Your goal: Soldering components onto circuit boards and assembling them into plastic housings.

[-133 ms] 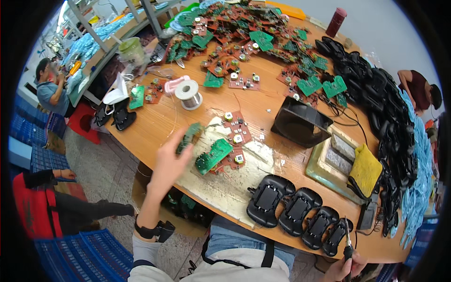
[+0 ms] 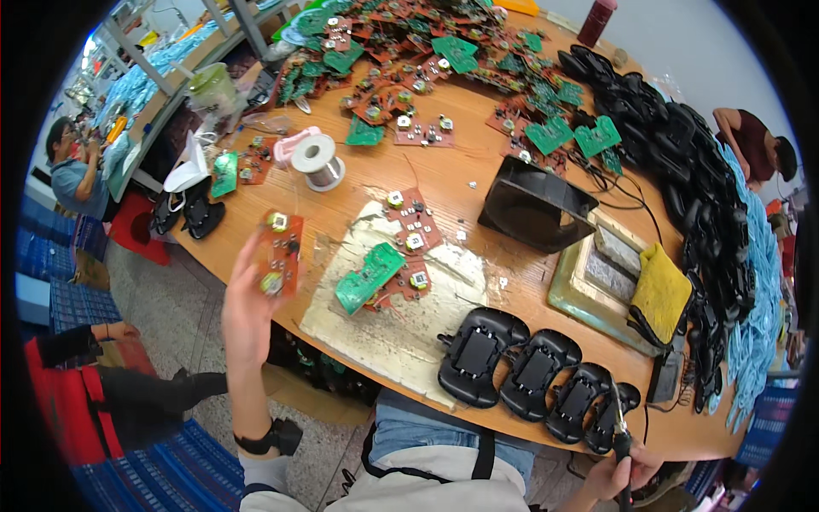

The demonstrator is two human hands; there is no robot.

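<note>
My left hand grips a reddish-brown circuit board past the table's left edge, its component side showing two white square parts. Low at the right, my right hand is closed around the dark handle of a soldering iron, whose tip points up beside the smallest-looking black plastic housing. On a stained cream work mat lie a green circuit board and several reddish-brown boards, partly overlapping. More black housings stand in a row along the near edge.
A solder wire spool stands behind the mat. To the right are a black square fan and a tray with a yellow cloth. Circuit boards and black housings pile behind. Other people are beyond the table.
My left hand has moved left, away from the mat, with the circuit board. The board has turned to show its brown component side. The whole view has shifted slightly.
</note>
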